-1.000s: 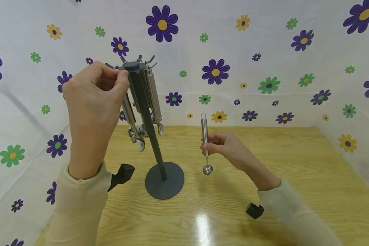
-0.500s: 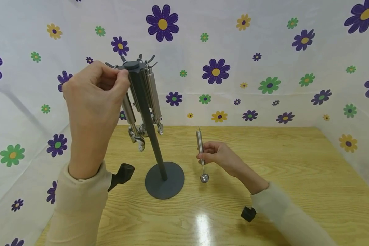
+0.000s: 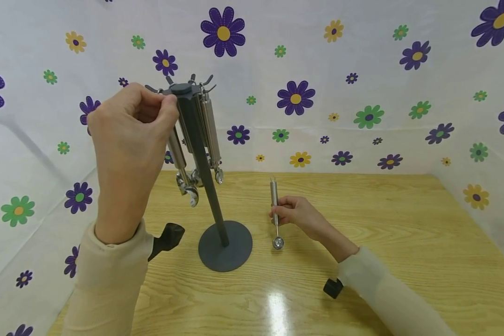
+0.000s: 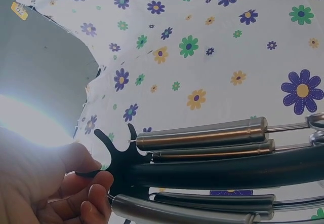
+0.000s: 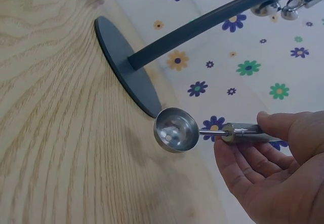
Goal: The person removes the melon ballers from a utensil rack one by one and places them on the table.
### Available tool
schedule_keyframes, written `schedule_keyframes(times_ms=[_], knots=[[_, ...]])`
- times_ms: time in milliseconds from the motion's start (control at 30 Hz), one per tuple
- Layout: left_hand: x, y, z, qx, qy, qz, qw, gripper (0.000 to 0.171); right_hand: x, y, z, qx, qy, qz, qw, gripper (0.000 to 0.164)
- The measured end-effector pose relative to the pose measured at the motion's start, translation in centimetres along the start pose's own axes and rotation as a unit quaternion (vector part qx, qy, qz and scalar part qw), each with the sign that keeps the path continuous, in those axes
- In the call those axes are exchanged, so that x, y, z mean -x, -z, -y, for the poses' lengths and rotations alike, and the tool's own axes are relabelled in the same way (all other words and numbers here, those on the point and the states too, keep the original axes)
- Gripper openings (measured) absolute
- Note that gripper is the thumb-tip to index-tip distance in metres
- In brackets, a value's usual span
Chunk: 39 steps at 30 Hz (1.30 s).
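In the head view, a dark grey stand (image 3: 210,191) with hooks round its top stands left of centre. My left hand (image 3: 128,135) pinches a hook (image 4: 89,174) at the stand's top between thumb and fingers. Several steel utensils (image 3: 211,128) hang by their loops from the other hooks, small bowls downward. To the right of the stand, my right hand (image 3: 304,217) holds a steel measuring spoon (image 3: 274,193) by its handle. This spoon is nearly upright, wire loop at the top and round bowl (image 5: 175,130) at the bottom. Its bowl is apart from the stand.
The stand's round base (image 3: 225,256) sits on a light wooden table (image 3: 386,214). A white flower-printed cloth (image 3: 252,56) encloses the back and sides. Black wrist mounts (image 3: 332,288) stick out at both sleeves.
My right hand has lowered the spoon and shifted slightly left, mostly during the first half second. My left hand stays at the stand's top.
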<state>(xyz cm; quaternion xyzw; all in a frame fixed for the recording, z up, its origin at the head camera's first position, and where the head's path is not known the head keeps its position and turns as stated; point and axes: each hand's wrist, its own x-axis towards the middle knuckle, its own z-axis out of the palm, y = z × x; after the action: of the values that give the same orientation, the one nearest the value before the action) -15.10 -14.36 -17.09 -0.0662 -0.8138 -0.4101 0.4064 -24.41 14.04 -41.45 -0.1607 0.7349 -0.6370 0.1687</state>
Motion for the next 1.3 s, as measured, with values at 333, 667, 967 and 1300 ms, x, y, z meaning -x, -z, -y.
schedule_keyframes(times_ms=[333,667,967,1300], knots=[[0.0,0.0,0.0,0.000,-0.001,0.002,1.0000,0.025,-0.8,-0.1,-0.8,-0.001,-0.024,-0.021,0.999,0.032],[0.0,0.0,0.1,-0.001,0.002,0.003,1.0000,0.026,-1.5,0.2,-2.0,0.000,-0.047,-0.046,0.998,0.031],[0.0,0.0,0.2,0.000,0.001,0.005,1.0000,0.026,-2.0,0.4,-2.8,0.029,-0.058,-0.071,0.995,0.029],[0.0,0.0,0.1,0.005,0.002,0.004,1.0000,0.025,-2.4,0.3,-3.5,0.077,-0.078,-0.107,0.988,0.028]])
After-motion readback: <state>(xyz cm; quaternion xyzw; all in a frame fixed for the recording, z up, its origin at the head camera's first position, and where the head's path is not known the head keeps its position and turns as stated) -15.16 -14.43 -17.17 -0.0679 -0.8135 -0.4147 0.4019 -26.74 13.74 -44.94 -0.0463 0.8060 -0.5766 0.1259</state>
